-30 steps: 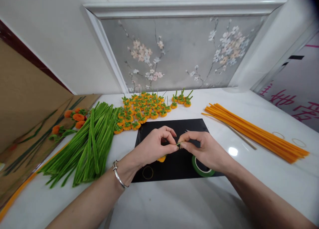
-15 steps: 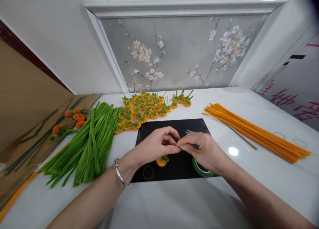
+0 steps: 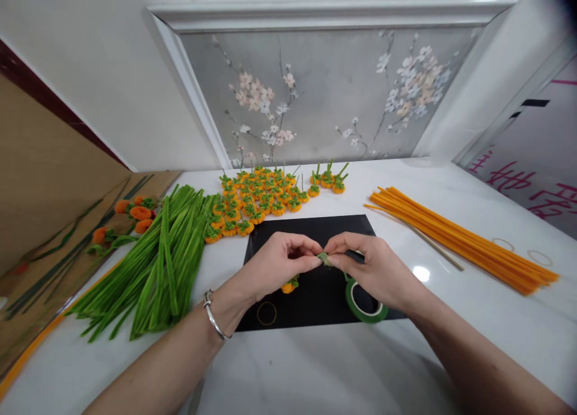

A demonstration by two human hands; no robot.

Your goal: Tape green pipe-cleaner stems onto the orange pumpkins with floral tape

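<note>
Fingertip to fingertip above the black mat (image 3: 311, 310), my left hand (image 3: 282, 261) and my right hand (image 3: 372, 264) pinch a short piece of pale green floral tape (image 3: 324, 258) between them. An orange and green chenille flower (image 3: 289, 287) lies on the mat under my left hand, partly covered by it. Beside my right wrist is a roll of green floral tape (image 3: 383, 313), overlapped by the hand. A dark handle-like part (image 3: 354, 256) shows beneath my right hand; the rest of it is hidden.
Bundled green chenille stems (image 3: 153, 264) lie at left, orange ones (image 3: 464, 240) at right. Several small orange flowers with green tops (image 3: 265, 195) stand toward the wall. Finished-looking orange blooms (image 3: 139, 213) rest on cardboard (image 3: 27, 337). A rubber band (image 3: 267, 313) lies on the mat.
My fingers have shifted so the pale green tape piece now shows between them. My right hand has turned slightly, uncovering more of the tape roll, and the silver points behind it are hidden.
</note>
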